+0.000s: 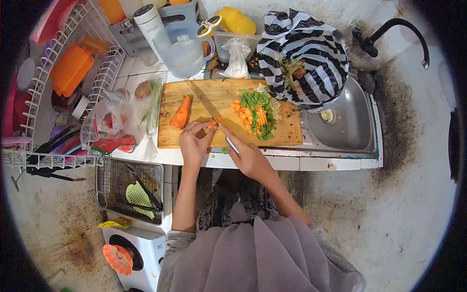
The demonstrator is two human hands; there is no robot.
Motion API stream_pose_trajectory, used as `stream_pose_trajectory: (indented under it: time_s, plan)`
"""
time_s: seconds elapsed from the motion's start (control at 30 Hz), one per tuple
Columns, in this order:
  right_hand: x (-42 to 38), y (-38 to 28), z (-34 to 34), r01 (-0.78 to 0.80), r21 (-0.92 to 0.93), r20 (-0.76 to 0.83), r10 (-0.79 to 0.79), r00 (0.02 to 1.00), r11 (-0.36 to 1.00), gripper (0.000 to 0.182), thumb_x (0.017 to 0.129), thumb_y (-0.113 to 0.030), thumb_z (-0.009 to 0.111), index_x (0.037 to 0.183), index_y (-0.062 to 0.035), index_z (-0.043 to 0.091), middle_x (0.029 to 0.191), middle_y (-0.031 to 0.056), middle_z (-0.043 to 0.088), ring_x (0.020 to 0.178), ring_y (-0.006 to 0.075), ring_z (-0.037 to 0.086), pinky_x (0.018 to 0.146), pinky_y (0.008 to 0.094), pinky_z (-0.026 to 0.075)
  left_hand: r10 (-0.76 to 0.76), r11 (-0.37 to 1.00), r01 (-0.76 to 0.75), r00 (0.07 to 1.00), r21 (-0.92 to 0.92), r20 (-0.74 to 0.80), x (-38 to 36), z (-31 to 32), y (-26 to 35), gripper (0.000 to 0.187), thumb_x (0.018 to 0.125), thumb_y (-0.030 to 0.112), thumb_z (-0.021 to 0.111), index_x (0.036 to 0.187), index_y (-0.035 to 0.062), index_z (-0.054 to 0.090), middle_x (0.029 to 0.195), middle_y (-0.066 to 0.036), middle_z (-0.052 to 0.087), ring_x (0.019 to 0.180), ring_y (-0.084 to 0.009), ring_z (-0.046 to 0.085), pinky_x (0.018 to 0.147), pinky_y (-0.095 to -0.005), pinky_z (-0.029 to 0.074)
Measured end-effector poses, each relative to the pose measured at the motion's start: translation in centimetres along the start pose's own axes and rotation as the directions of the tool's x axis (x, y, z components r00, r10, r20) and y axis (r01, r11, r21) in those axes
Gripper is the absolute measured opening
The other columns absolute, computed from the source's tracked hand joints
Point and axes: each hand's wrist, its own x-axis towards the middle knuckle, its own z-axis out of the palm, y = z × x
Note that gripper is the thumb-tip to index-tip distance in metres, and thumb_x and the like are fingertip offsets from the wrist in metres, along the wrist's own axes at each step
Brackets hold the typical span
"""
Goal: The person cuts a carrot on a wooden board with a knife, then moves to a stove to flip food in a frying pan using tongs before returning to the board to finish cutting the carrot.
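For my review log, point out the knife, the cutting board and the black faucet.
Knife [201, 101]: head view, blade.
Cutting board [224, 139]: head view, bare wood.
Black faucet [402, 21]: head view, curved spout.

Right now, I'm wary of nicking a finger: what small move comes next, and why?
I'd probably ease the left hand back slightly before cutting: its fingers pinch a short carrot piece close beside the knife over the cutting board.

over by the sink [343, 127], a zebra-striped bag [316, 36] gapes open; a pale jug [184, 57] stands beside the white bottle [152, 30], near yellow-handled scissors [209, 26].
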Motion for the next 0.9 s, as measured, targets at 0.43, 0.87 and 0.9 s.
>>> stream_pose_trajectory:
  time_s: [0.43, 0.87, 0.9]
  plan:
    - [-2.0, -0.4, -0.5, -0.125, 0.086, 0.014, 0.124, 0.992, 0.988, 0.059, 0.092, -0.008, 0.051, 0.147, -0.0149, 0.029, 0.125, 0.0255, 0.055, 0.109, 0.0383, 0.058, 0.09, 0.0375, 0.045, 0.026, 0.999, -0.026, 1.0, 0.024, -0.001, 0.1, -0.3, 0.5, 0.021, 0.074, 0.01, 0.076, 0.093, 0.0006, 0.071, 0.089, -0.012, 0.068, 0.083, -0.0253, 0.066, 0.075, -0.0308, 0.05]
    - [-1.8, 0.6, -0.9, -0.176, 0.205, 0.092, 0.16, 0.983, 0.963, 0.059, 0.093, -0.012, 0.05, 0.147, -0.0183, 0.027, 0.133, 0.0265, 0.047, 0.121, 0.042, 0.047, 0.1, 0.0414, 0.039, 0.018, 0.999, -0.018, 1.0, 0.032, 0.007, 0.1, -0.6, 0.8, 0.022, 0.074, 0.011, 0.076, 0.094, 0.0028, 0.072, 0.083, -0.011, 0.067, 0.072, -0.0238, 0.065, 0.066, -0.0304, 0.049]
    - [-1.7, 0.4, -0.9, -0.178, 0.204, 0.095, 0.161, 0.982, 0.963, 0.059, 0.093, -0.012, 0.05, 0.147, -0.0183, 0.027, 0.133, 0.0265, 0.047, 0.121, 0.042, 0.047, 0.1, 0.0414, 0.039, 0.039, 0.999, -0.039, 0.999, 0.027, 0.002, 0.2, -0.6, 0.7, 0.022, 0.074, 0.012, 0.076, 0.094, 0.0029, 0.072, 0.082, -0.012, 0.067, 0.071, -0.0242, 0.064, 0.065, -0.0306, 0.049]
